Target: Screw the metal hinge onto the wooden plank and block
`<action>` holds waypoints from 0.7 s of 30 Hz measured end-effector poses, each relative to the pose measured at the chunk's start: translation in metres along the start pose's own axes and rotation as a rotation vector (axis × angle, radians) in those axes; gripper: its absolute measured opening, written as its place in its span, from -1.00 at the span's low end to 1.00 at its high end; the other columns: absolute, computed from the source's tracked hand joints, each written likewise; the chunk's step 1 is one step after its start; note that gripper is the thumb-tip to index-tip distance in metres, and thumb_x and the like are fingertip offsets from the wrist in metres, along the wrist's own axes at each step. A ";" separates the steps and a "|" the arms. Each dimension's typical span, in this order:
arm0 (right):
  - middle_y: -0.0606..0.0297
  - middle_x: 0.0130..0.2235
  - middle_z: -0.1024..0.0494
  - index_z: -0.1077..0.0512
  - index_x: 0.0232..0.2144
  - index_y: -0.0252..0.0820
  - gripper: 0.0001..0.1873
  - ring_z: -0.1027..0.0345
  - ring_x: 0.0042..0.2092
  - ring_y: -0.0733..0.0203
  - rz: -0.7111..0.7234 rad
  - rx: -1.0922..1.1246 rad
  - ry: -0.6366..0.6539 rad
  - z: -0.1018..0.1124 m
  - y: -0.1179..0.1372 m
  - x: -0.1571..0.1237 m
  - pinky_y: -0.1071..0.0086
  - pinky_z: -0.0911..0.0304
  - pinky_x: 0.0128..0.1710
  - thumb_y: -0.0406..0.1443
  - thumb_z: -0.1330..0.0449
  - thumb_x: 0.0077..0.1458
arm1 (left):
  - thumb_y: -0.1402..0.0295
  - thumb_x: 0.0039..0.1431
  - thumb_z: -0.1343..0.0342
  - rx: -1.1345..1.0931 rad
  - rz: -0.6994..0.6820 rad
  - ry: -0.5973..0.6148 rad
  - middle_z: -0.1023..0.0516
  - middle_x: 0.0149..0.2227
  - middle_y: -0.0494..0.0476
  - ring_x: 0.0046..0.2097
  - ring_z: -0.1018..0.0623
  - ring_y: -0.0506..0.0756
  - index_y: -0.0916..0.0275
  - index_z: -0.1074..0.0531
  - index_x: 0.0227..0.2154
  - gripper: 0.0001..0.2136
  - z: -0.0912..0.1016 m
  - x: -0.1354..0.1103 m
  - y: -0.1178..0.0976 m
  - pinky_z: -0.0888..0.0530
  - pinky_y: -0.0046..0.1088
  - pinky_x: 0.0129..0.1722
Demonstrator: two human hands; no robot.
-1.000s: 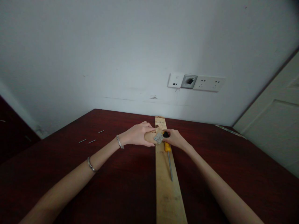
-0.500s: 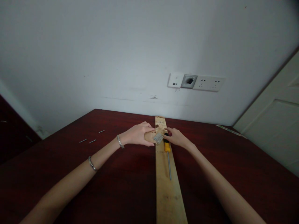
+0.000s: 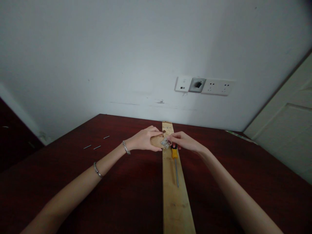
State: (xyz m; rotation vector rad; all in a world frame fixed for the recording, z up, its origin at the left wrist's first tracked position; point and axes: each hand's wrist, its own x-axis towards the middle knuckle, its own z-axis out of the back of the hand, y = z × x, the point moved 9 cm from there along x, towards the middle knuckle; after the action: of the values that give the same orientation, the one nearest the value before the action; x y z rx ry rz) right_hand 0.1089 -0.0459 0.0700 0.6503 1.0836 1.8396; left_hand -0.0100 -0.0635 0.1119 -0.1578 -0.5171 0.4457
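Observation:
A long wooden plank lies lengthwise on the dark red table. My left hand is curled around a pale, rounded piece of wood at the plank's left edge, near its far end. On that spot rests a small metal hinge, tilted against the plank's line. My right hand pinches the hinge's right side between thumb and fingers, which partly cover it. Under this hand lies a screwdriver with a yellow and black handle, its shaft pointing toward me along the plank.
Several screws or nails lie on the table to the left. A white wall with sockets rises behind the table. A pale panelled door stands at the right, with a flat strip near the table's far right edge.
My right hand has shifted left over the screwdriver handle and taken hold of the hinge, which has turned slightly. My left hand stays on the rounded wood.

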 end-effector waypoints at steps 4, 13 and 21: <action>0.38 -0.58 -0.35 -0.39 -0.51 -0.27 -0.54 -0.17 -0.56 0.42 -0.058 0.144 0.001 -0.010 -0.003 0.002 0.52 -0.04 -0.61 0.05 -0.17 0.00 | 0.12 -0.07 -0.30 0.032 0.012 0.014 -0.43 -0.09 0.21 -0.05 -0.39 0.17 0.24 -0.40 0.01 -0.43 -0.002 0.000 0.001 -0.39 -0.23 -0.04; 0.44 -0.65 -0.25 -0.33 -0.61 -0.25 -0.58 -0.02 -0.63 0.47 -0.056 0.253 -0.073 -0.010 0.007 0.001 0.53 0.17 -0.69 -0.01 -0.22 -0.07 | 0.11 -0.04 -0.27 0.070 -0.008 0.045 -0.40 -0.07 0.22 -0.04 -0.38 0.17 0.28 -0.39 0.00 -0.45 0.001 0.000 -0.006 -0.39 -0.26 -0.03; 0.44 -0.66 -0.26 -0.34 -0.62 -0.26 -0.62 0.06 -0.66 0.51 -0.026 0.418 -0.141 0.004 0.025 -0.008 0.51 0.32 -0.70 -0.05 -0.27 -0.14 | 0.11 -0.06 -0.28 0.217 -0.044 0.162 -0.41 -0.10 0.25 -0.06 -0.38 0.19 0.33 -0.39 -0.02 -0.43 -0.016 -0.002 -0.006 -0.39 -0.27 -0.05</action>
State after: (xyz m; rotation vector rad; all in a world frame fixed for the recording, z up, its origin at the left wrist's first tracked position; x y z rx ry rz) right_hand 0.1053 -0.0567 0.0936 0.9867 1.3863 1.5273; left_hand -0.0016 -0.0700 0.0988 0.0267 -0.3099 0.4387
